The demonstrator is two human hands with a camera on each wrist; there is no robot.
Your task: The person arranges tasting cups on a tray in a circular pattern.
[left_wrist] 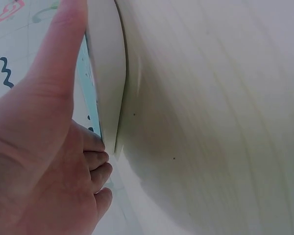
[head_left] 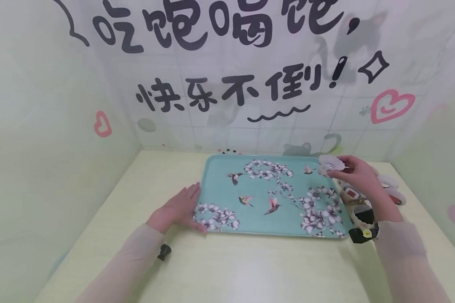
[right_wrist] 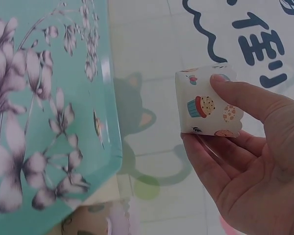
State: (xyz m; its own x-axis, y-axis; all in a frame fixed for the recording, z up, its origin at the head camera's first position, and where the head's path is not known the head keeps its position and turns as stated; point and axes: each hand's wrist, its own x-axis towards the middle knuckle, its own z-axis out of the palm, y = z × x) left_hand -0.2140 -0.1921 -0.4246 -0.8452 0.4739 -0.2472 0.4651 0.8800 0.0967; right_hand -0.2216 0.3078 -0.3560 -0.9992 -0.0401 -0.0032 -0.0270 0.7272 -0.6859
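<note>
1. Seen from my end, a pale back wall (head_left: 220, 141) with black lettering (head_left: 239, 93) stands at twelve o'clock, beyond a light wood-grain table (head_left: 246, 265).
2. The left hand (head_left: 179, 207) is loosely spread at the tray's nine o'clock. I see its fingers against the rim and its thumb by the near corner, around eight o'clock, pressing lightly rather than clenching.
3. The right hand (head_left: 358, 173) is partly closed, pinching a small paper cup (right_wrist: 206, 105) between thumb and fingers. On my right wrist feed the cup is tipped on its side, scalloped edge towards the palm, cupcake print facing me.
4. The turquoise tray (head_left: 218, 185) lies flat on the table, its inside printed with blossoms and small birds. I cannot make out what the held cup contains.
5. More paper cups (head_left: 387, 182) cluster just beyond the tray at its three o'clock, partly hidden by the right arm; their contents are unclear to me.
6. The held cup sits at the right hand's nine o'clock in my head view, by the tray's two o'clock corner; my right wrist view shows it apart from the rim.
</note>
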